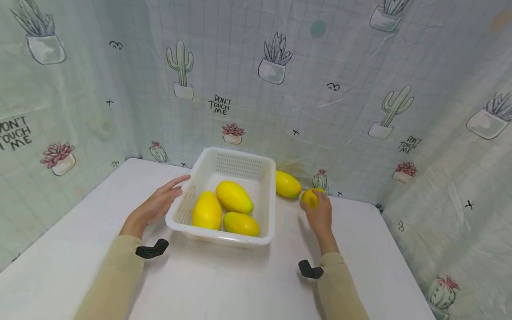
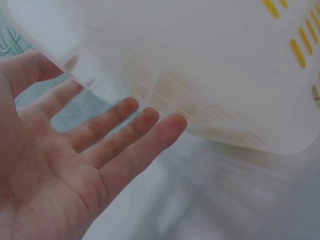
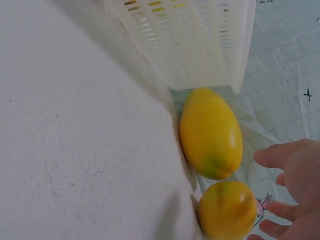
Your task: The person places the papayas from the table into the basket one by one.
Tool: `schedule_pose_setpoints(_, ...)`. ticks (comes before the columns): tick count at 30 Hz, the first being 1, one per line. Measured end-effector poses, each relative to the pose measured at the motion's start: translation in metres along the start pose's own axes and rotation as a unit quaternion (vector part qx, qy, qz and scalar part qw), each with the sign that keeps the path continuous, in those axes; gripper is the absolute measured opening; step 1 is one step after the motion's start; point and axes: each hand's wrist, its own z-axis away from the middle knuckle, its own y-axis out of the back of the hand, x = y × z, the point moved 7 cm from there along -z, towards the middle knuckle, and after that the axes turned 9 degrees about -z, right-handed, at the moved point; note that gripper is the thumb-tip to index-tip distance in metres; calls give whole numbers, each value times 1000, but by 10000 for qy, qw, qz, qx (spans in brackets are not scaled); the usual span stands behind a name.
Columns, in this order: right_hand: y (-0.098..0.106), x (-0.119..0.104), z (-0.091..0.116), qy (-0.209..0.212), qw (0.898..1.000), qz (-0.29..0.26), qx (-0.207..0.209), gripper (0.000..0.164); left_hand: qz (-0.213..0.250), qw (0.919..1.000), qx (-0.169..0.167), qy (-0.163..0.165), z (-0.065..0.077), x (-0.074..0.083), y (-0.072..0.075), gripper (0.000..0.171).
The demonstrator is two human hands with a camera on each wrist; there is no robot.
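Observation:
A white plastic basket (image 1: 246, 173) stands on the table, holding three yellow mangoes, one of them a mango (image 1: 206, 210) by the left wall. My left hand (image 1: 157, 206) is at the basket's left side, fingers extended; the left wrist view shows the fingertips (image 2: 172, 125) against or very near its wall. Outside the basket on the right lies another mango (image 3: 211, 135). Beside it is a mango (image 3: 227, 210) that my right hand (image 1: 319, 215) reaches over from the right. In the right wrist view those fingers are spread beside the fruit; contact is unclear.
A white cloth covers the table (image 1: 224, 284). Behind it and on both sides hangs a curtain (image 1: 248, 66) printed with cacti, close against the two mangoes outside the basket. Each wrist wears a black device, one of them a wrist device (image 1: 310, 270).

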Motion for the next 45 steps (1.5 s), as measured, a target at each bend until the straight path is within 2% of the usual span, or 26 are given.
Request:
schedule_pose_setpoints(10, -2, 6, 1, 163, 9997, 170, -49, 60, 51, 9999, -100, -106, 1, -1, -2, 50)
schedule_pose_setpoints(19, -4, 13, 1, 10, 9996, 238, -142, 61, 165, 9996, -174, -164, 2, 2, -6, 51)
schedule_pose_setpoints(30, -7, 14, -4, 9, 9997, 162, -160, 62, 117, 9999, -7, -26, 2, 1, -2, 50)
schedule_pose_setpoints(45, -12, 20, -13, -203, 9994, 177, -238, 69, 187, 9997, -108, -127, 2, 0, -2, 50)
